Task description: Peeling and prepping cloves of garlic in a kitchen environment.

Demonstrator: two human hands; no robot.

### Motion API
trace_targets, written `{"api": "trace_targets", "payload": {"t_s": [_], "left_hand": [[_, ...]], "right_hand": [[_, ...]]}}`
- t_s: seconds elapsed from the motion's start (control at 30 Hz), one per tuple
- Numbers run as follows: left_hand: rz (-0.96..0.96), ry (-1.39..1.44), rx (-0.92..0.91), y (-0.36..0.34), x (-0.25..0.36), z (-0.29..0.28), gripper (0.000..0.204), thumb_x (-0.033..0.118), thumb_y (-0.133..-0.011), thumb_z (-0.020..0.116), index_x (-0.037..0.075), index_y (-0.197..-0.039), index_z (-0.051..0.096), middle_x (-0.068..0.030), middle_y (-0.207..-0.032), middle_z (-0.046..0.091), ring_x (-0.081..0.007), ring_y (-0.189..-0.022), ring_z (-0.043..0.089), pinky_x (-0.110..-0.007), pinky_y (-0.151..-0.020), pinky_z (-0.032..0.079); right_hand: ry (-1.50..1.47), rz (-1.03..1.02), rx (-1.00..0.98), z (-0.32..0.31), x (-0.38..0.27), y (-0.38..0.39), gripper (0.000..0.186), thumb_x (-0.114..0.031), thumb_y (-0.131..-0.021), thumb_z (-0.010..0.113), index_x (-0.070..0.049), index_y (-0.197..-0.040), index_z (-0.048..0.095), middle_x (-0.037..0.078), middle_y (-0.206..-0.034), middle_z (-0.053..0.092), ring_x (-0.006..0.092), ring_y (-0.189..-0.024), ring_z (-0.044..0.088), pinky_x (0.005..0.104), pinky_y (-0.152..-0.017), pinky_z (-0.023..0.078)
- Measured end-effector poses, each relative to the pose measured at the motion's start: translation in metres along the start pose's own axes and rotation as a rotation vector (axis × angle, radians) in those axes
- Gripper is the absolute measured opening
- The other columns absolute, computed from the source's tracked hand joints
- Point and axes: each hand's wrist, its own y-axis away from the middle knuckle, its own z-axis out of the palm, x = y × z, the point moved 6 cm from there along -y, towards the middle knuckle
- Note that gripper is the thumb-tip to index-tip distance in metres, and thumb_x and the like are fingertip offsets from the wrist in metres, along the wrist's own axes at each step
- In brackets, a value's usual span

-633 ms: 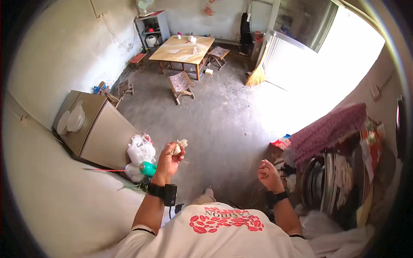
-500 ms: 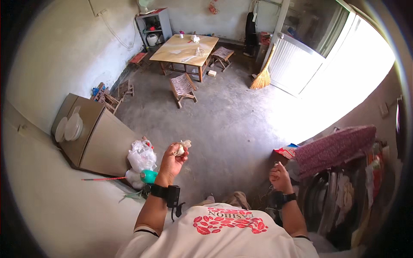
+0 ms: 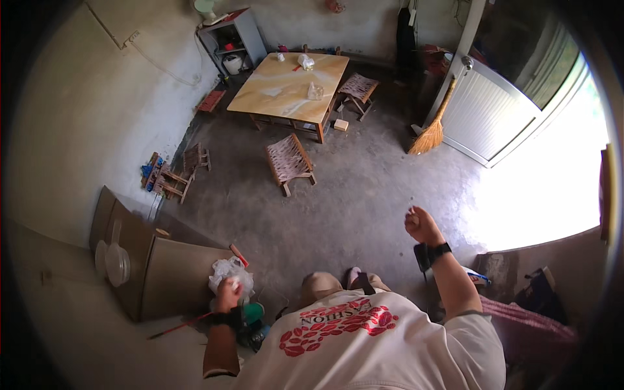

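Grey concrete floor (image 3: pixel 364 195) spreads through the middle of a pale-walled room, with a bright doorway at 3 o'clock and a white-panelled door (image 3: pixel 484 104) at 2.

At 7 o'clock, the left hand (image 3: pixel 227 296) is at a crumpled white plastic bag (image 3: pixel 224 266), overlapping it in view; blur hides whether the two touch. Its fingers look bent, but how far open they are cannot be told, nor whether the pale patch by them is something held or part of the bag. Between 3 and 4 o'clock, the right hand (image 3: pixel 424 226) is raised over the floor, well apart from the bag, with its fingers curled in to a narrow, loose fist.

That bag is beside the front of a tan cabinet (image 3: pixel 188 276) at 8 o'clock, and its contents cannot be made out. White round dishes (image 3: pixel 117 265), one with a handle, lie on the cabinet's top. Just beside the left wrist, toward 6 o'clock, is a green object (image 3: pixel 252 313).

At 11 o'clock, an open grey shelf unit (image 3: pixel 257 39) holds a white pot (image 3: pixel 233 64) low down and a small red item (image 3: pixel 229 46) above. Near 12, the marbled tabletop (image 3: pixel 279 84) bears a clear container (image 3: pixel 315 91), its contents too small to tell.
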Motion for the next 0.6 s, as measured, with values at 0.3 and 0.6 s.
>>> {"api": "trace_targets", "payload": {"t_s": [0.3, 0.6], "left_hand": [[0.067, -1.213, 0.04, -0.064, -0.029, -0.048, 0.032, 0.033, -0.082, 0.05, 0.003, -0.093, 0.056, -0.0156, -0.09, 0.061, -0.0311, -0.078, 0.06, -0.041, -0.066, 0.049], [-0.132, -0.415, 0.104, -0.263, 0.069, -0.015, 0.019, 0.005, -0.07, 0.065, -0.001, -0.082, 0.052, -0.0148, -0.078, 0.055, -0.0275, -0.074, 0.058, -0.035, -0.062, 0.049]], "right_hand": [[-0.039, 0.039, -0.147, 0.178, -0.066, -0.28, 0.016, -0.021, -0.087, 0.047, -0.006, -0.087, 0.051, 0.008, -0.081, 0.053, 0.0173, -0.074, 0.053, 0.0221, -0.054, 0.041], [-0.008, 0.12, -0.09, 0.259, -0.099, -0.524, 0.024, -0.03, -0.091, 0.044, -0.007, -0.09, 0.053, 0.009, -0.088, 0.056, 0.0217, -0.082, 0.056, 0.0285, -0.062, 0.048]]}}
